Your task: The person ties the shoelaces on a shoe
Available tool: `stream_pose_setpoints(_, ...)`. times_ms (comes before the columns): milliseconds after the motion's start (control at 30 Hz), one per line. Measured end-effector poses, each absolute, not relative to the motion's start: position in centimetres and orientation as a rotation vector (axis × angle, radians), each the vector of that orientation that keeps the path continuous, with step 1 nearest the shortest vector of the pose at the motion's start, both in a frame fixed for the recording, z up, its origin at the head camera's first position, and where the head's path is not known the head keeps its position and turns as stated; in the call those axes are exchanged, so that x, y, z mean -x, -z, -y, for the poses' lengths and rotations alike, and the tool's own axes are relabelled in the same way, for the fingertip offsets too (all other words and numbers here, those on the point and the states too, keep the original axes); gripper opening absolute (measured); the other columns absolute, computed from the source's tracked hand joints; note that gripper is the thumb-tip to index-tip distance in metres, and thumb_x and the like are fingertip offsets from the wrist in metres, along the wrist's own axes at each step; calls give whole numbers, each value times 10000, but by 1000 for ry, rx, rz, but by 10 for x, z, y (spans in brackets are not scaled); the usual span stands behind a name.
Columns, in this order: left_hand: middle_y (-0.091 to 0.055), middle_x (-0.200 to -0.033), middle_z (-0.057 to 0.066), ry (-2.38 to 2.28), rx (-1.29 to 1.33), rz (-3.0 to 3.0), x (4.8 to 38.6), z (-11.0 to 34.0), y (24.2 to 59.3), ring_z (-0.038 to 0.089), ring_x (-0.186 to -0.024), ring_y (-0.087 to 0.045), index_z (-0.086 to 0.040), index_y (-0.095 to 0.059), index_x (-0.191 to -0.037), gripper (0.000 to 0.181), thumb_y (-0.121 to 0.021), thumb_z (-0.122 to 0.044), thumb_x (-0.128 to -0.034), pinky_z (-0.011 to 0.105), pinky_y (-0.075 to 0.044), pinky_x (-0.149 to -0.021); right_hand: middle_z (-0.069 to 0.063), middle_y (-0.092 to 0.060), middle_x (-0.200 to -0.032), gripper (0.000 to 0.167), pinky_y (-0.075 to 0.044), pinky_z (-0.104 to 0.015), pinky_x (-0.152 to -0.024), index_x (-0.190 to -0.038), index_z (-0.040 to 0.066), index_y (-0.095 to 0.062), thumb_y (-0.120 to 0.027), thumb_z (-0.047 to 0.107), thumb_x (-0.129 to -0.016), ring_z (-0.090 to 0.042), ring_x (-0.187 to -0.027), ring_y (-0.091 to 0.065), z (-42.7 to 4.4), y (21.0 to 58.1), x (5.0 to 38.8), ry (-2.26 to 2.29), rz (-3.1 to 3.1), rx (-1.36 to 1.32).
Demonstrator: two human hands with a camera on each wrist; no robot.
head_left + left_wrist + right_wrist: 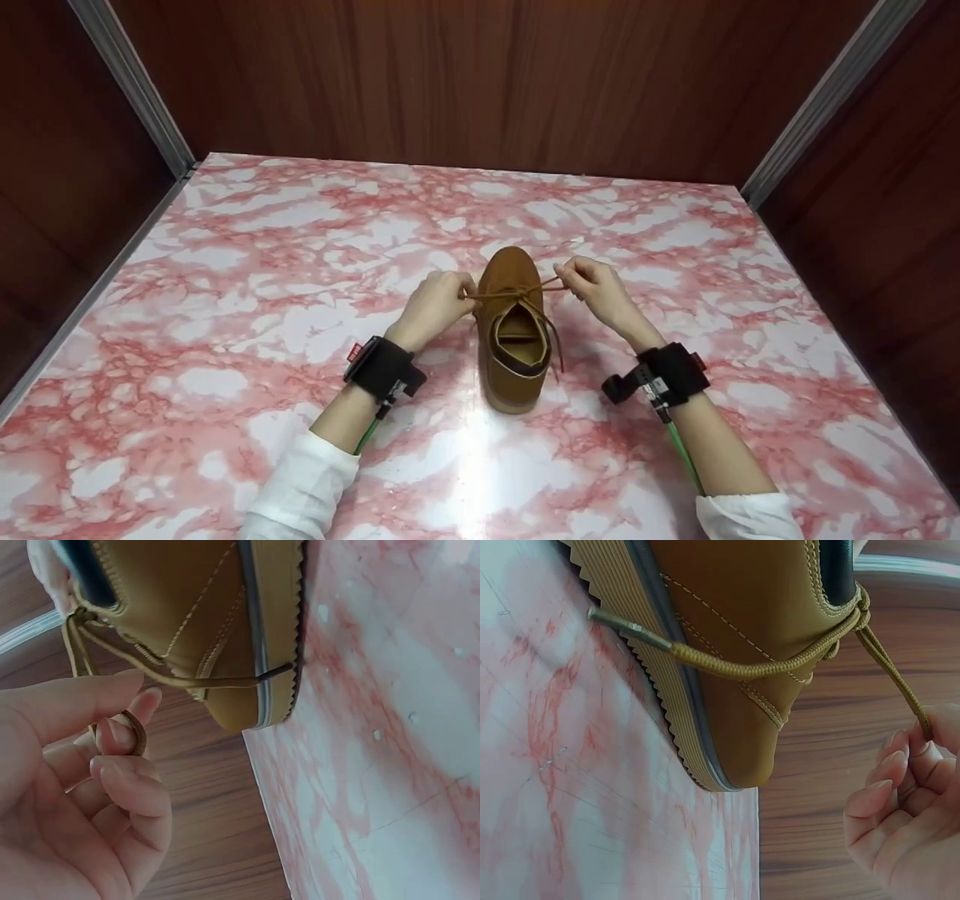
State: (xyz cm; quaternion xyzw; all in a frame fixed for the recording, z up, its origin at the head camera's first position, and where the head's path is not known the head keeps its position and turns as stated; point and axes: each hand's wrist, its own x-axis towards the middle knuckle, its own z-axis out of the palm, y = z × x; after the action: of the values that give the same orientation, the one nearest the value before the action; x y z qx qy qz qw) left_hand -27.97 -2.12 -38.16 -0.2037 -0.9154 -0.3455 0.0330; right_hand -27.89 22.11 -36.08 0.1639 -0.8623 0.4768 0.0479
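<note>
A tan lace-up shoe [512, 390] stands upright on the table, toe pointing away from me. My left hand [442, 300] pinches a loop of shoelace [138, 736] on the shoe's left side, the loop curling around a fingertip. On the other side my right hand [598, 291] pinches another doubled part of the lace [891, 669] between thumb and fingers. Both parts stretch outward from a knot [862, 613] over the shoe's opening. A loose lace end hangs down each flank; the right one shows its tip [630, 628] in the right wrist view.
The table [225, 322] has a red and white marbled top. Dark wood-grain panels [480, 82] rise behind it and at both sides, with metal strips [139, 82] at the corners. Each wrist wears a black strap [679, 375] with a small camera and a green cable.
</note>
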Motion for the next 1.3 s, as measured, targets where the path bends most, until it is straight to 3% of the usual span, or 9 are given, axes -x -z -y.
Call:
stream_pose_setpoints(267,-638,-687,-6,1237,704,2832,270,30,376,147,-660,-580,-55,-667,-710,81,-705,-83,-775,270,-450,-657,0,-410,-575,277,-330,-250,-506,-705,49,-515,-533,215,-927,-142,-538,-389,-228,374,290,-1371,2600,-505)
stream_pose_setpoints(533,-615,-645,-29,1272,703,2897,266,31,373,147,-632,-536,-65,-667,-686,78,-713,-67,-749,289,-426,-652,-17,-414,-571,291,-331,-264,-508,-714,46,-517,-524,240,-931,-155,-529,-399,-229,373,289,-1334,2631,-489)
stream_pose_setpoints(767,-591,-607,-39,1238,707,2952,262,33,370,107,-568,-452,-64,-680,-678,75,-720,-73,-741,245,-375,-550,-26,-434,-599,288,-306,-260,-500,-730,34,-525,-515,235,-935,-136,-542,-405,-230,373,289,-1301,2662,-496)
stream_pose_setpoints(1300,-618,-666,-22,1251,626,3033,257,37,368,147,-612,-503,-65,-699,-737,16,-711,-76,-734,284,-401,-591,-48,-489,-619,281,-340,-273,-520,-722,65,-525,-517,252,-932,-212,-570,-462,-231,373,290,-1237,2639,-548)
